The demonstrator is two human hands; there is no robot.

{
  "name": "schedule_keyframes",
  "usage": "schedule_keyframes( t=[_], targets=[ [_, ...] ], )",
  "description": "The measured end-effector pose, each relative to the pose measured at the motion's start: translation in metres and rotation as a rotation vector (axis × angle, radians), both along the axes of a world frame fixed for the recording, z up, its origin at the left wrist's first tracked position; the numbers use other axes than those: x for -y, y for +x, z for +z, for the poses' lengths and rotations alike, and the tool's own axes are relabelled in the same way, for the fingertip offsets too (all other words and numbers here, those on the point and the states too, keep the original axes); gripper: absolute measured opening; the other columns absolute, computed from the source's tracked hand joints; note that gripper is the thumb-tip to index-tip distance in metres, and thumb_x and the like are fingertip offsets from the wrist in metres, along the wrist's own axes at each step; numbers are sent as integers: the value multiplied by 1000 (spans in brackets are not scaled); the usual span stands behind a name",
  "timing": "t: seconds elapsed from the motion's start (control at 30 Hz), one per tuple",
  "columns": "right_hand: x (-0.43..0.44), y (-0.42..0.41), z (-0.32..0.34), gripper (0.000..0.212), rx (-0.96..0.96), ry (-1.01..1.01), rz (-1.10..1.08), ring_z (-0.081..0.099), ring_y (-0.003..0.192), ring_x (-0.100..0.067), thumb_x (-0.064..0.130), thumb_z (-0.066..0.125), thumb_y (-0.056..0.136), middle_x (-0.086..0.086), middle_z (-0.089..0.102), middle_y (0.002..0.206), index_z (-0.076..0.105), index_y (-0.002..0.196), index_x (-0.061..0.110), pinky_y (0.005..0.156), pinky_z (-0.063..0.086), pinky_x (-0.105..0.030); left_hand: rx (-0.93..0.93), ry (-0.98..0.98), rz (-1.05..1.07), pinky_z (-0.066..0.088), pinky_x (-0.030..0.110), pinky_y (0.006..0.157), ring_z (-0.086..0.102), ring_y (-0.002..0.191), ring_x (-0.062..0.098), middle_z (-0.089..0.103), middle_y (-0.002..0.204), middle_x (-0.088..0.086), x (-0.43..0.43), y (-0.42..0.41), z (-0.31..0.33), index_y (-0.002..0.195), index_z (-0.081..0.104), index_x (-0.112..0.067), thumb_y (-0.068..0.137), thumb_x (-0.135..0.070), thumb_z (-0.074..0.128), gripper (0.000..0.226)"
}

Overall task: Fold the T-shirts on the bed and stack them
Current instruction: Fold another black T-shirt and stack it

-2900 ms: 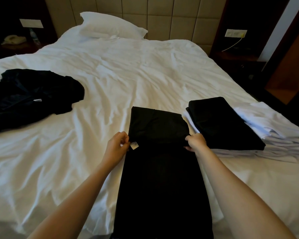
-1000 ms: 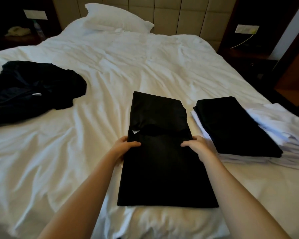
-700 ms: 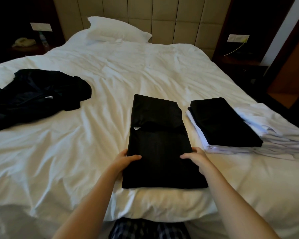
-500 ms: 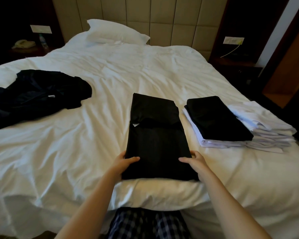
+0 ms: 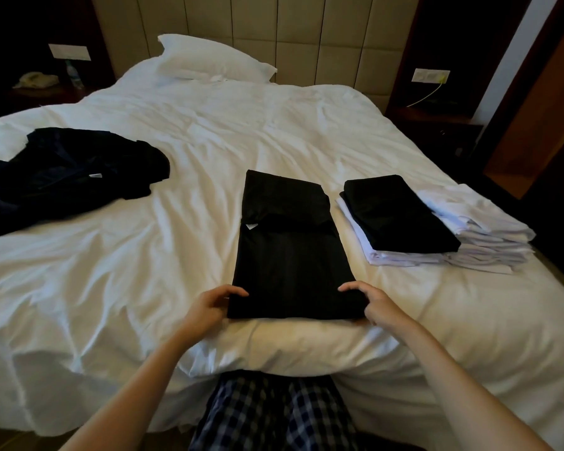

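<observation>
Hard to make out: the dark unfolded heap of clothes (image 5: 69,177) at far left is cut by the frame edge, and how many pieces it holds cannot be told. The nightstand (image 5: 36,92) behind it is nearly black, with only a pale telephone (image 5: 35,80) and a bottle (image 5: 74,71) readable. The far layers of the white folded shirts (image 5: 489,239) blur together, so no count. The black T-shirt (image 5: 290,255) lies long and narrow on the white duvet (image 5: 209,141) near the foot edge, just left of the stack. Its top part is folded down and a small white tag (image 5: 251,226) shows at the fold. The left hand (image 5: 209,307) grips its near left corner and the right hand (image 5: 376,304) grips its near right corner. Each has the thumb on top; the fingers below the cloth are hidden. A folded black shirt (image 5: 398,216) tops the stack. Checked trousers (image 5: 274,418) show under the duvet edge, cut off at the bottom. A pillow (image 5: 209,60) lies at the padded headboard (image 5: 306,34). Change: about three seconds ago both hands pinched the shirt beside the tag and its lower end ran out of frame; now they sit at the near corners and the whole near edge lies on the bed. The stack and the heap are unmoved.
</observation>
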State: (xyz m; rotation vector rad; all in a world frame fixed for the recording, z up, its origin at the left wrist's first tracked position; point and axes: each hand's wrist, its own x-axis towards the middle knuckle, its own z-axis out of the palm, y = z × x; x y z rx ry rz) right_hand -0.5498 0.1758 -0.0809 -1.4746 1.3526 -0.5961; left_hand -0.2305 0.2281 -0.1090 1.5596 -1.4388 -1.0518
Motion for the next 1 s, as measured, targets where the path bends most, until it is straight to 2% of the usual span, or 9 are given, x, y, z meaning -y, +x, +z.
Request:
schedule_keyframes(
  t=[0.13, 0.3, 0.43, 0.53, 0.63, 0.73, 0.83, 0.9, 1.0],
  targets=[
    [2, -6, -1, 74, -222, -229, 98, 54, 111, -10, -27, 35, 73, 4, 57, 116, 59, 115, 29, 82, 46, -10, 452, -160, -123, 43, 23, 75, 51, 83, 4, 48, 96, -20, 4, 5, -1, 94, 56, -67, 77, 16, 47, 85],
    [7, -4, -3, 63, -342, -428, 82, 54, 100, -8, -26, 39, 72, 7, 59, 101, 69, 110, 15, 80, 39, -1, 616, -309, -13, 29, 11, 64, 35, 79, 14, 30, 84, -13, 15, -3, -3, 104, 72, -27, 79, 16, 47, 56],
    [15, -5, 0, 67, -384, -405, 135, 54, 103, -9, -27, 37, 68, 7, 59, 106, 68, 112, 14, 85, 40, -8, 607, -287, 0, 31, 18, 76, 34, 101, 16, 43, 109, 5, 18, -3, 0, 103, 73, -25, 78, 21, 42, 61],
    [19, -6, -5, 53, -440, -493, 150, 50, 81, -7, -22, 43, 77, 9, 49, 86, 73, 101, 14, 73, 38, -8, 617, -304, -39, 34, 30, 92, 38, 117, 28, 45, 128, 11, 18, -1, 0, 101, 75, -26, 76, 20, 50, 58],
    [29, -2, -13, 33, -402, -568, 62, 44, 80, -8, -15, 60, 77, 13, 40, 86, 74, 85, 15, 78, 37, -12, 620, -304, -52, 25, 40, 106, 35, 129, 30, 48, 135, 6, 25, -1, 1, 103, 73, -22, 78, 15, 53, 50],
    [42, 8, -17, 8, -312, -367, -85, 52, 103, -22, 15, 73, 81, 4, 55, 107, 68, 85, 19, 93, 40, -32, 450, -203, 30, 31, 37, 104, 46, 123, 23, 57, 124, 0, 33, -8, 4, 109, 70, -12, 93, -10, 55, 22],
    [51, 17, -21, 30, -326, -320, -206, 50, 114, -25, 26, 62, 90, -5, 52, 124, 68, 105, 1, 96, 38, -34, 369, -68, 167, 28, 31, 84, 50, 93, 28, 56, 81, 2, 44, -18, 13, 72, 59, -13, 98, -27, 47, 32],
    [52, 25, -16, 28, -120, -355, -310, 54, 112, -27, 22, 59, 92, -9, 57, 118, 65, 108, -1, 92, 42, -31, 351, -30, 246, 26, 30, 73, 46, 75, 26, 46, 63, 2, 54, -22, 20, 61, 42, -16, 98, -32, 44, 41],
    [55, 34, -8, 21, 0, -258, -354, 58, 89, -23, 25, 53, 96, -4, 63, 86, 61, 96, 6, 68, 43, -23, 336, 32, 313, 32, 31, 66, 52, 73, 26, 54, 66, 2, 70, -23, 22, 67, 50, -15, 97, -40, 43, 40]
  ],
)
